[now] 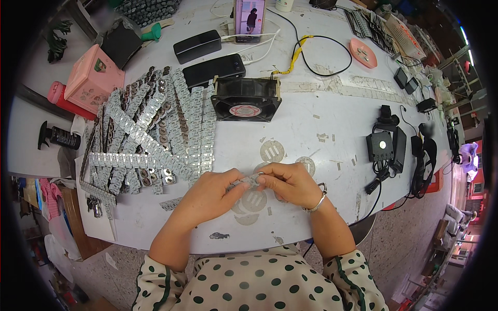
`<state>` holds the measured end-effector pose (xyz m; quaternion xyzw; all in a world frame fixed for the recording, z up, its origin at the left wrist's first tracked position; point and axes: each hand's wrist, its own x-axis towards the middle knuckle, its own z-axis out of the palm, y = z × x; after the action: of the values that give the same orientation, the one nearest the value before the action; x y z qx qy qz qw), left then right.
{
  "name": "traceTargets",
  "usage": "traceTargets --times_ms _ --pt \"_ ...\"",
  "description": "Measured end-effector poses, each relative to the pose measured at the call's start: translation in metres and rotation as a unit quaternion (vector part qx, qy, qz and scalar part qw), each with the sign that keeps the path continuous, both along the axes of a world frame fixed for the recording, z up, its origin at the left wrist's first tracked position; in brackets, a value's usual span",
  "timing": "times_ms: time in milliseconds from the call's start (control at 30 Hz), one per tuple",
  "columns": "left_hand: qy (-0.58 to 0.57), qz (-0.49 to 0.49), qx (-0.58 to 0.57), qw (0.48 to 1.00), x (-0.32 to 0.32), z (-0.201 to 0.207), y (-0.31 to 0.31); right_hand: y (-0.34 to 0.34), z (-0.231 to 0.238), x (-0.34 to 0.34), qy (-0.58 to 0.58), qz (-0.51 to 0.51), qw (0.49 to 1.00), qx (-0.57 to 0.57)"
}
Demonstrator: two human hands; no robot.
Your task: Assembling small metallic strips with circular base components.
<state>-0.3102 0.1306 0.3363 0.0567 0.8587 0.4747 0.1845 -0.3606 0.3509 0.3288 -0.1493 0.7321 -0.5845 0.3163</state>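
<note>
Near the table's front edge, my left hand (212, 198) and my right hand (293, 185) meet, fingertips pinched together. Between them is a short grey segmented strip (251, 180), partly hidden by the fingers. It resembles the strips in the large heap of grey metal-looking segmented strips (150, 140), which lies just left of my left hand. Some heaped strips show dark round pieces. Flat grey discs (254, 200) mark the tabletop under and around my hands. A short loose strip piece (170, 204) lies beside my left forearm.
A small black fan (245, 99) stands beyond my hands. Behind it are two black slabs (213, 70), a lit phone (250, 22) and cables. A pink box (93, 79) stands left. At right are a pink dish (363, 53) and black adapters (381, 146) with cords.
</note>
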Motion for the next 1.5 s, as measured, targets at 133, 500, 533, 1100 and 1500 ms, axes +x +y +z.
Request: traceTargets --times_ms 133,500,533,1100,1500 --pt "-0.021 -0.02 0.001 1.0 0.0 0.007 -0.002 0.0 -0.002 0.002 0.096 0.049 0.994 0.024" --pt "0.072 -0.005 0.035 0.997 0.002 0.007 0.007 -0.005 -0.012 0.007 -0.159 -0.038 0.975 -0.148" --pt "0.201 0.02 -0.052 0.978 0.003 0.003 0.012 -0.008 -0.011 0.007 -0.095 -0.074 0.989 -0.091" --pt "0.275 0.051 -0.156 0.947 0.005 -0.004 0.027 -0.016 -0.017 0.015 -0.001 -0.14 0.989 -0.045" --pt "0.255 -0.002 -0.147 0.956 0.011 0.0 0.027 -0.007 -0.015 0.007 -0.078 -0.184 0.976 -0.085"
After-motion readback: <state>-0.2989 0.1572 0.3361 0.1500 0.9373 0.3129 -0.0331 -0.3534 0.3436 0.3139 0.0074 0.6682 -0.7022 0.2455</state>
